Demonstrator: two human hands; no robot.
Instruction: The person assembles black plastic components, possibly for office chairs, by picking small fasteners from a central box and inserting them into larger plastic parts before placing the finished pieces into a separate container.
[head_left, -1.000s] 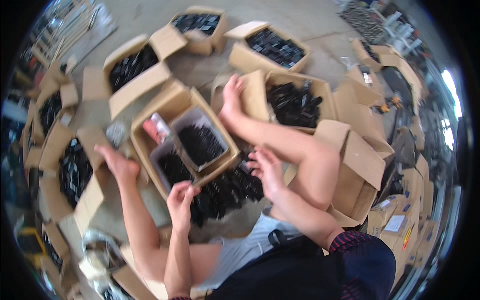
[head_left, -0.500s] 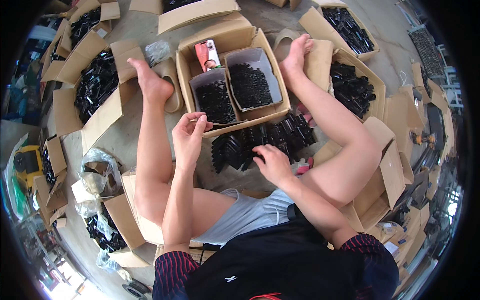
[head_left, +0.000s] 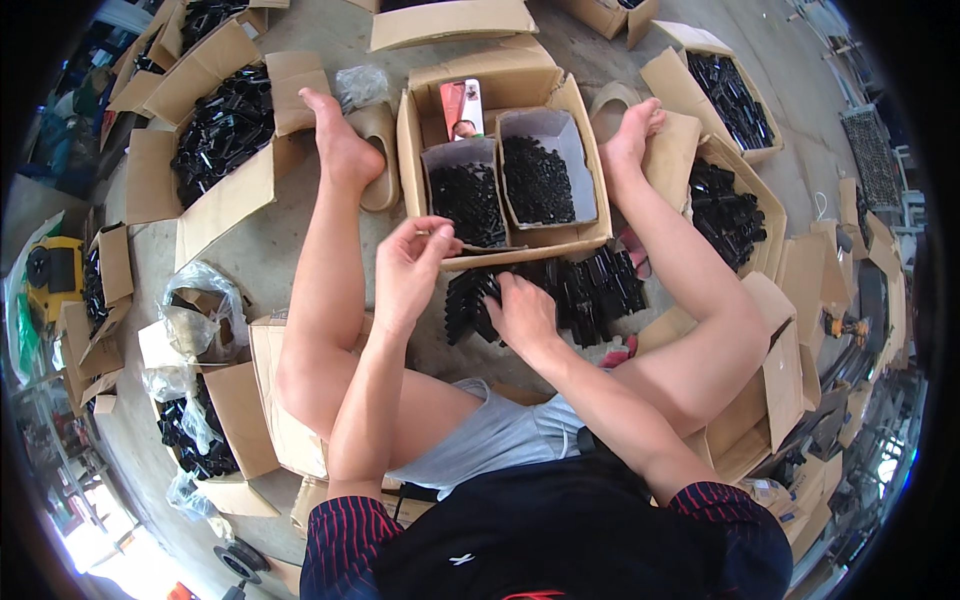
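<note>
While we are sitting on the floor, our right hand (head_left: 522, 312) is gripping glossy black plastic parts (head_left: 570, 290) piled beside the cardboard box (head_left: 500, 80). Our left hand (head_left: 410, 268) is pinching a thin strip (head_left: 478, 248) at the box's near edge.

bright even daylight, soft shadows (fisheye-bent, dark-rimmed edges)

- Your right hand (head_left: 522, 312) now presses down into the pile of black parts (head_left: 560, 292); half a second ago it hovers over its near edge.
- Your left hand (head_left: 410, 268) now sits higher, pinching something small by the box (head_left: 500, 150) edge.
- Your view now sits closer over the box.
</note>
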